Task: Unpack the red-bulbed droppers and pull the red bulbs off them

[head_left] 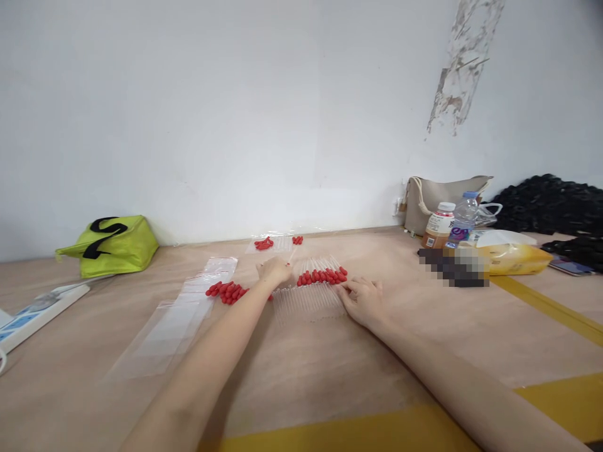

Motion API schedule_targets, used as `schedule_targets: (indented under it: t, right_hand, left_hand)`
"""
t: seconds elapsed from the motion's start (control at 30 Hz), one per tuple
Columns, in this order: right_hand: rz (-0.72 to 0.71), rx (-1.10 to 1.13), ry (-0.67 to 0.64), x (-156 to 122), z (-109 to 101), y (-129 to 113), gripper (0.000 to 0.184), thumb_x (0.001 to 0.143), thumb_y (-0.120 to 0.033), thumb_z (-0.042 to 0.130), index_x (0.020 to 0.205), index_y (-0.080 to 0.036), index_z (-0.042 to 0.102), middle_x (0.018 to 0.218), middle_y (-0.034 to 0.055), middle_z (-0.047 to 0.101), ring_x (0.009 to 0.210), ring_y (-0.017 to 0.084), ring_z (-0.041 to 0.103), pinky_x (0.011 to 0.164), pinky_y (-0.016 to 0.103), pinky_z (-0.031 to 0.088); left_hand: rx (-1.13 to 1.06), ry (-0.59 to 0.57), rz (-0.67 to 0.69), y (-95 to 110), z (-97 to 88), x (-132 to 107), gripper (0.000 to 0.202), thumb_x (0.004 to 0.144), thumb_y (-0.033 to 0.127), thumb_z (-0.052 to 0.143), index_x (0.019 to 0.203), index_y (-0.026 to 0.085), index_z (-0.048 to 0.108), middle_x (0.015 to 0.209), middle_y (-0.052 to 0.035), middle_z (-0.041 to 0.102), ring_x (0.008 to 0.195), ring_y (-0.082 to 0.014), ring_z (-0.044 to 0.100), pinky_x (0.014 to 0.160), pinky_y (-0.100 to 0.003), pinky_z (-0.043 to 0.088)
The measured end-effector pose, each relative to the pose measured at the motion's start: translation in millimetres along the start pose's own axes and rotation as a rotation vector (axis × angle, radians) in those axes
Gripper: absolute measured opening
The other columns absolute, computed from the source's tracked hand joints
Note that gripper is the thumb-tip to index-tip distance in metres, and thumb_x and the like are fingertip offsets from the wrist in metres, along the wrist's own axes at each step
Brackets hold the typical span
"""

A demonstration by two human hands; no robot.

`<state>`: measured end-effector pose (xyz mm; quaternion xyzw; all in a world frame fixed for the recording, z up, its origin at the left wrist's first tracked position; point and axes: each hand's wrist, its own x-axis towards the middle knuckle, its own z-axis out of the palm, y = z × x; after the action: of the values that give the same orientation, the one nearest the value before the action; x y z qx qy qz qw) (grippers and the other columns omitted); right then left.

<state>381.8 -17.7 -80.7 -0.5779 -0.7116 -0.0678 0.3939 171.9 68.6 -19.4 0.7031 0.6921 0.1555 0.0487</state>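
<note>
My left hand (276,271) is closed at the far left end of a row of droppers, fingers pinched. A thin pale tube and a small red spot show at its fingertips, looking like a dropper (293,255). The row of droppers (323,276) has red rubber bulbs and clear glass tubes side by side. At the row's right end my right hand (362,300) rests with curled fingers; what they pinch, if anything, is hidden. A heap of red-bulbed droppers (227,292) lies left, partly behind my left forearm.
Clear zip bags (183,320) lie overlapped at left. Near the wall a bag with red-bulbed droppers (264,243) lies flat. A lime-green bag (117,245) and power strip (42,314) stand left; bottles (464,220), a yellow tissue pack (513,257) and a beige bag (443,188) stand right.
</note>
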Motion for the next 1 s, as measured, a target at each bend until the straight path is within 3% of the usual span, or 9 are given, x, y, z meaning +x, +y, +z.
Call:
schedule_targets:
  t: [0.1,0.17,0.27,0.37,0.57,0.77,0.87,1.0]
  right_hand:
    - [-0.054,0.076,0.062,-1,3,1,0.02,0.081,-0.033,0.046,0.089,-0.025,0.063,0.085,0.0024,0.062,0.083,0.017,0.055,0.074,0.032,0.03]
    - [-0.124,0.124,0.114,-1,4,0,0.033,0.079,-0.037,0.049,0.109,-0.023,0.055,0.098,0.0062,0.059,0.092,0.019,0.053,0.078,0.033,0.033]
    - [-0.268,0.149,0.146,-3,3,-9,0.055,0.076,-0.043,0.054,0.124,-0.019,0.042,0.112,0.0106,0.051,0.104,0.023,0.047,0.085,0.036,0.035]
    - [-0.414,0.14,0.074,-7,-1,-26,0.054,0.076,-0.044,0.054,0.124,-0.021,0.043,0.113,0.0091,0.052,0.104,0.022,0.046,0.089,0.037,0.032]
    - [-0.563,0.093,-0.005,-16,6,-50,0.032,0.082,-0.038,0.05,0.109,-0.023,0.057,0.091,0.0049,0.064,0.09,0.019,0.05,0.09,0.041,0.025]
    - [-0.624,0.122,-0.036,-18,18,-55,0.02,0.084,-0.031,0.049,0.097,-0.023,0.062,0.069,0.0005,0.062,0.074,0.014,0.049,0.087,0.039,0.023]
    - [-0.636,0.132,-0.032,-18,16,-56,0.019,0.085,-0.027,0.046,0.085,-0.022,0.064,0.064,0.0001,0.06,0.071,0.013,0.047,0.084,0.037,0.024]
    - [-0.678,0.131,-0.053,-19,8,-57,0.021,0.085,-0.027,0.045,0.079,-0.022,0.064,0.061,-0.0004,0.059,0.069,0.012,0.046,0.083,0.037,0.024]
  left_hand:
    - [0.016,0.127,0.101,-20,-15.9,-34,0.022,0.082,0.029,0.038,0.089,0.017,0.055,0.09,-0.0095,0.065,0.092,-0.0255,0.055,0.087,-0.045,0.026]
    - [0.015,0.182,0.209,-39,-20.2,-62,0.019,0.085,0.031,0.037,0.089,0.02,0.053,0.09,-0.004,0.064,0.093,-0.0206,0.054,0.088,-0.039,0.026]
    - [0.016,0.323,0.526,-65,-15.1,-101,0.018,0.085,0.032,0.041,0.082,0.02,0.054,0.082,-0.0014,0.064,0.08,-0.0176,0.055,0.084,-0.036,0.028]
    - [-0.019,0.394,0.647,-78,-3.8,-123,0.013,0.084,0.03,0.045,0.082,0.02,0.053,0.081,-0.0009,0.063,0.078,-0.0164,0.055,0.081,-0.035,0.029]
    - [-0.097,0.438,0.75,-70,6.6,-129,0.007,0.083,0.025,0.049,0.082,0.018,0.051,0.077,-0.0008,0.063,0.074,-0.0145,0.055,0.08,-0.034,0.03]
    - [-0.112,0.468,0.799,-67,7.4,-128,0.009,0.082,0.025,0.051,0.087,0.019,0.055,0.08,-0.0012,0.064,0.076,-0.0146,0.055,0.078,-0.034,0.031]
    - [-0.081,0.442,0.835,-65,7.4,-126,0.012,0.082,0.029,0.052,0.088,0.022,0.059,0.085,-0.0012,0.065,0.081,-0.0157,0.054,0.08,-0.035,0.03]
    - [-0.043,0.389,0.846,-63,5.8,-127,0.015,0.084,0.03,0.049,0.079,0.022,0.061,0.074,0.0011,0.064,0.075,-0.0141,0.053,0.083,-0.036,0.029]
